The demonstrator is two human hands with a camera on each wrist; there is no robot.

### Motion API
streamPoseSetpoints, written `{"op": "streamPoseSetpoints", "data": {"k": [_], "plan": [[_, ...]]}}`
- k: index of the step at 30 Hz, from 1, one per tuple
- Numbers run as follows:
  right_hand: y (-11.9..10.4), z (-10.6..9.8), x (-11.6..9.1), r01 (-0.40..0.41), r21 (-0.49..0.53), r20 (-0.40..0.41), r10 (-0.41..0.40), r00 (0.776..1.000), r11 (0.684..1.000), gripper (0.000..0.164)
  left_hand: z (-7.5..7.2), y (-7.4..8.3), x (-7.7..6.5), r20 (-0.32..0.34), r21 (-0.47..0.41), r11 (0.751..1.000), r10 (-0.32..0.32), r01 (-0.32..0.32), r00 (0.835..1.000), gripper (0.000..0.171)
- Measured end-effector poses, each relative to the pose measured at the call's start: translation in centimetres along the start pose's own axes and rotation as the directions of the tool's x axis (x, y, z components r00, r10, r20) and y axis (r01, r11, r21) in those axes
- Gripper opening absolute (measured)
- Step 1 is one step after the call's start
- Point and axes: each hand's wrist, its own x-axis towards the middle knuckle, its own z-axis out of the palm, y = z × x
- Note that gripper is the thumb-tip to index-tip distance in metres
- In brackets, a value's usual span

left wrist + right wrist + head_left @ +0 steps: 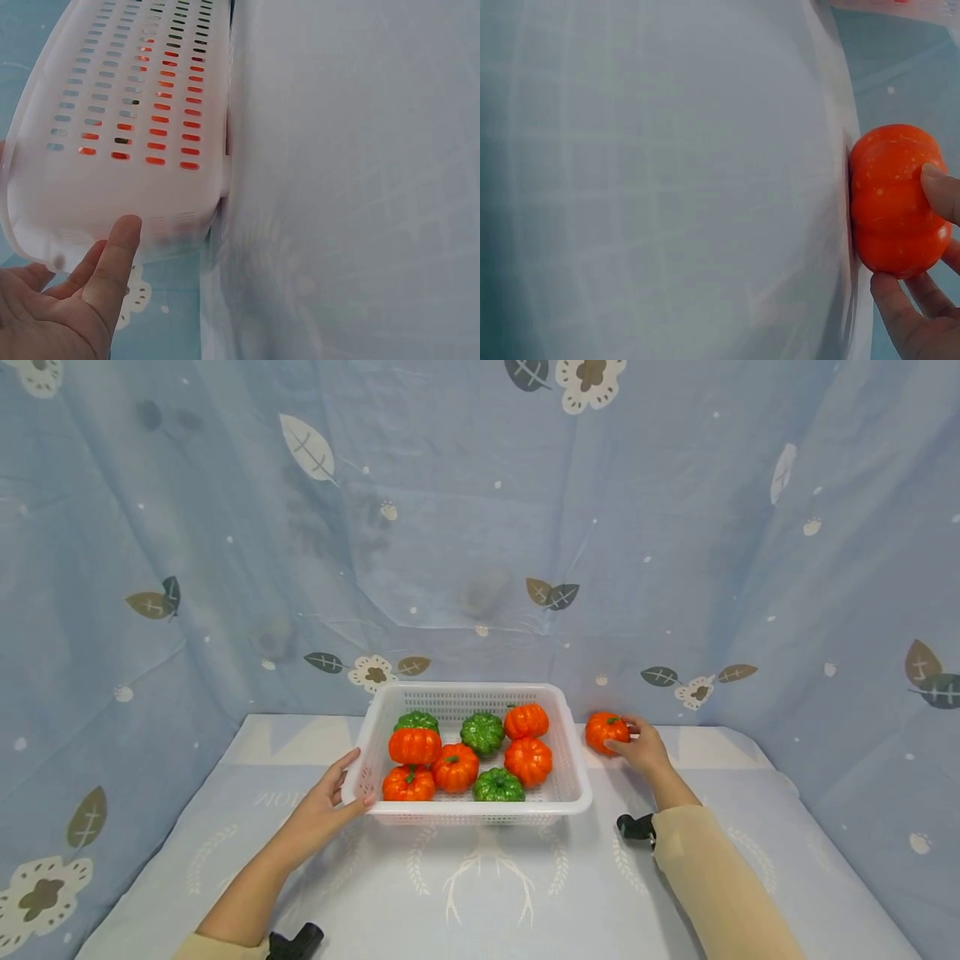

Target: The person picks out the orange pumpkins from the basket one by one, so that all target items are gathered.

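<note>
A white perforated plastic basket (480, 808) stands on the table, with several small glossy orange and green pumpkins inside, among them an orange pumpkin (455, 768) and a green pumpkin (482, 734). At the basket's left end, my left hand (330, 802) touches the corner with extended fingers, thumb at the front rim. In the left wrist view a straight finger (112, 270) lies against the outer wall. To the right of the basket, my right hand (641, 747) grips another orange pumpkin (606, 732) between thumb and fingers. The right wrist view has this pumpkin (896, 202) low by the tabletop.
The table (487, 893) wears a pale patterned cloth. Behind it hangs a blue curtain (465, 527) printed with leaves and flowers, close to the basket's back rim. Black wrist mounts are strapped at both sleeves (720, 877).
</note>
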Motion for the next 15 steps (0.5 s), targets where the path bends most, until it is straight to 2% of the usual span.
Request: {"op": "streamPoseSetpoints", "data": {"k": [11, 15], "plan": [[0.23, -0.16, 0.03, -0.011, 0.005, 0.005, 0.011, 1.000, 1.000, 0.071, 0.00, 0.03, -0.03, 0.008, -0.022, 1.000, 0.003, -0.003, 1.000, 0.090], [0.32, -0.35, 0.08, 0.009, 0.003, 0.001, -0.009, 1.000, 1.000, 0.072, 0.00, 0.07, -0.07, 0.006, -0.021, 1.000, 0.003, -0.003, 1.000, 0.091]]}}
